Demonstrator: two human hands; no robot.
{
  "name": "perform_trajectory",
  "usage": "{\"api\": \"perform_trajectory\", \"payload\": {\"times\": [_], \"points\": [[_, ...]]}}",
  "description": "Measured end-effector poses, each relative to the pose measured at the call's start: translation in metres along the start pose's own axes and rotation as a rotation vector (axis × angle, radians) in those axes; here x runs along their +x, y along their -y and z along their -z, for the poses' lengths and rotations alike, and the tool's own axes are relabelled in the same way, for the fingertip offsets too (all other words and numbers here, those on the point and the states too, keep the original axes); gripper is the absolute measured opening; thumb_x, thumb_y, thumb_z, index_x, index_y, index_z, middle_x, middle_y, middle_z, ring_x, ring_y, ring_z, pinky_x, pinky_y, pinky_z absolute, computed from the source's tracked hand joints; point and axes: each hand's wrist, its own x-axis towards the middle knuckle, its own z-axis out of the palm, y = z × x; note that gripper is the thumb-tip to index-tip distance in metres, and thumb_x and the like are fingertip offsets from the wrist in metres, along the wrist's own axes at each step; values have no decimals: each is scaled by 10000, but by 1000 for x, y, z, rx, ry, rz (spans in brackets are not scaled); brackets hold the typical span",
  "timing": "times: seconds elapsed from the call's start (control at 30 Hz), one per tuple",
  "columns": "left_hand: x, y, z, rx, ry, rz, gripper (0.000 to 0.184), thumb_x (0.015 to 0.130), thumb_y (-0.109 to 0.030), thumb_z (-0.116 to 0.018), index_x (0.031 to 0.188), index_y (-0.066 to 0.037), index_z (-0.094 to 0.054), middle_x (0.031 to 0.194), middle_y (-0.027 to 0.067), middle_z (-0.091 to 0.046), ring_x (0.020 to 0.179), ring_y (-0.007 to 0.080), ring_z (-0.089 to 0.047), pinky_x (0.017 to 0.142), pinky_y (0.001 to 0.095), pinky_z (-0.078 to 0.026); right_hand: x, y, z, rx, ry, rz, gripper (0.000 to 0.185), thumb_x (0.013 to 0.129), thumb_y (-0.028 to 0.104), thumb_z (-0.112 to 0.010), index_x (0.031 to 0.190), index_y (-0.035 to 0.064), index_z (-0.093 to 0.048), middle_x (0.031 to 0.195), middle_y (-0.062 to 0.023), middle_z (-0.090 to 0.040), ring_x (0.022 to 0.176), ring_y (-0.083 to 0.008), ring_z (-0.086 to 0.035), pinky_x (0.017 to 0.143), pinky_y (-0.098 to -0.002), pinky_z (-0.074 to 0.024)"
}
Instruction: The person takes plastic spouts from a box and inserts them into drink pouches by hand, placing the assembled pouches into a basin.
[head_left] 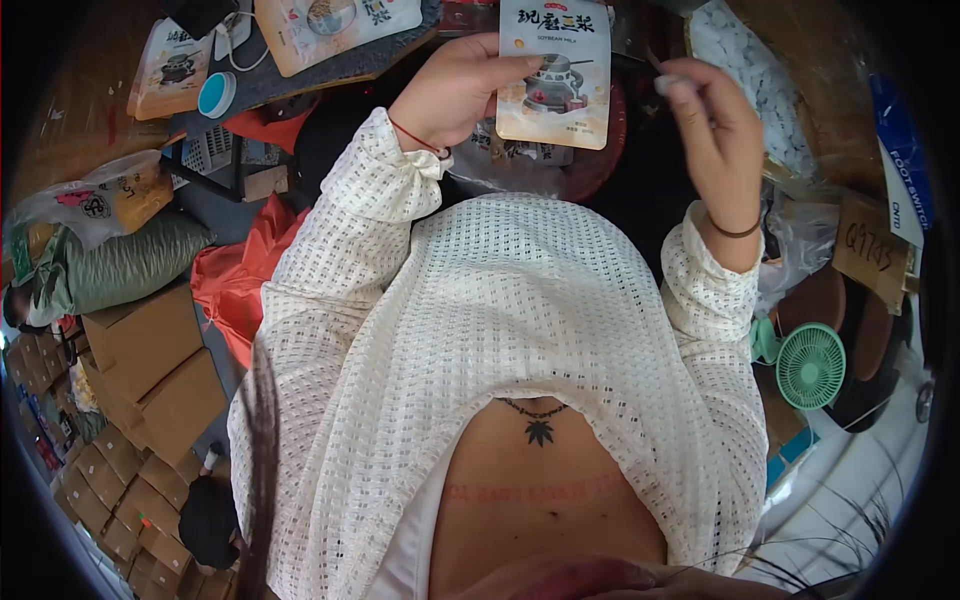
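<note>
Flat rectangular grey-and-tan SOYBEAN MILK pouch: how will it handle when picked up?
Probably semi-stiff: held at one side by the left hand, the pouch shows no obvious sag. Likely light, as it looks flat, with little bulge. Might slip a bit, since the printed face looks smooth.

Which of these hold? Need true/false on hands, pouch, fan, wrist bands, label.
1. The left hand holds the printed pouch. True.
2. The right hand also grips that pouch. False: it is raised to the right, apart from it.
3. The fan is red. False: it is green.
4. The pouch's front reads "SOYBEAN MILK". True.
5. The red cord is on the right wrist. False: it is on the left; the right has a dark band.
</note>
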Motion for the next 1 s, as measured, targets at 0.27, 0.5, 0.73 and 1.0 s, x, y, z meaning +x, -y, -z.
{"api": "perform_trajectory", "payload": {"times": [0.27, 0.5, 0.73, 1.0], "points": [[-4, 3, -1, 88, -79, -63, 317, 1013, -99, -610, 1291, 54, -611, 1197, 129, -709, 1026, 173, -701, 947, 320, -554, -6, -22, 29, 9, -188, -38, 158, 997, 124, -667, 1083, -6, -692, 903, -9, -691, 816, -73, -594, 748, -224, -473], [-47, -8, -30, 339, -97, -51, 276, 978, -82, -644, 1228, 34, -654, 1126, 100, -728, 933, 112, -673, 843, 269, -530, -14, -16, 23, 46, -106, -36, 166, 985, 117, -681, 1095, -6, -699, 881, -26, -693, 783, -74, -592, 721, -219, -473], [-79, -8, -47, 249, 117, -292, 237, 982, -18, -637, 1212, 27, -670, 1119, 117, -734, 1005, 155, -704, 880, 292, -562, -20, 3, 15, 230, 13, -67, 186, 996, 90, -644, 1136, -25, -687, 903, -45, -709, 846, -90, -650, 760, -229, -501], [-89, -9, -48, 463, 167, -388, 204, 930, -31, -696, 1130, 10, -714, 1032, 132, -753, 917, 199, -737, 805, 292, -555, -20, 21, 6, 372, 313, 134, 237, 946, 26, -615, 1168, -24, -680, 947, -104, -708, 781, -163, -687, 681, -271, -517]]}}
